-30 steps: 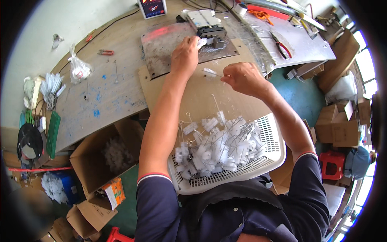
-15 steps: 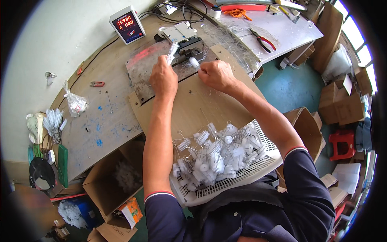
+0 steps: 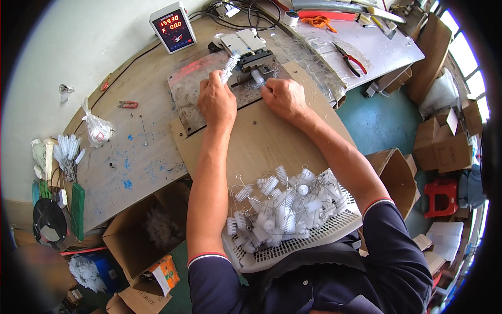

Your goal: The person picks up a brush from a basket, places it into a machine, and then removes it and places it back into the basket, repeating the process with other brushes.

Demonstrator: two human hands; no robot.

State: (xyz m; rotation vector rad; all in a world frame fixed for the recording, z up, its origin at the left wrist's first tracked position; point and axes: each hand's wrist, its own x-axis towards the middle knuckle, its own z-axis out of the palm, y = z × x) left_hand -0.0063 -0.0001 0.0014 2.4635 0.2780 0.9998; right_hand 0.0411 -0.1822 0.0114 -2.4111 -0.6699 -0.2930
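In the head view, the left hand point(image 3: 217, 102) is pinched around a small white brush point(image 3: 228, 68) that sticks out past its fingers toward the far metal clamp point(image 3: 253, 60), while the right hand point(image 3: 282, 97), just to the right, is closed on another brush point(image 3: 257, 77) beside that clamp.

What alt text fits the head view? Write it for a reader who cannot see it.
Both hands work at a small metal fixture on a wooden bench: the left hand holds a small white bristle brush, the right hand rests beside it. A white basket of similar brushes sits near the person.
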